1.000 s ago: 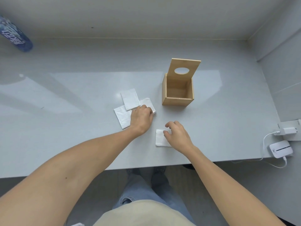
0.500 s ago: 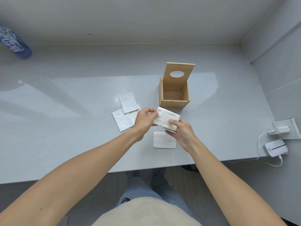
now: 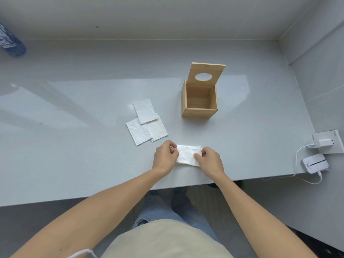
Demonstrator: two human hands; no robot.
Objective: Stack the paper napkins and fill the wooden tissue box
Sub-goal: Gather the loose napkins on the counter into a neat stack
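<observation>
A white folded napkin [image 3: 188, 155] lies near the table's front edge on top of another one. My left hand [image 3: 165, 156] pinches its left end and my right hand [image 3: 210, 161] grips its right end. Three more white napkins [image 3: 147, 121] overlap loosely on the table, up and to the left of my hands. The wooden tissue box [image 3: 200, 101] stands beyond them to the right, empty inside, its lid with an oval hole tilted up at the back.
The grey table [image 3: 74, 127] meets walls at the back and right. A blue bottle [image 3: 11, 42] lies at the far left. A white charger [image 3: 324, 142] with cable and a small white device [image 3: 315, 162] sit at the right edge.
My left hand picked a napkin from the loose pile, passed it between both hands, and both hands lowered it onto the napkin near the front edge.
</observation>
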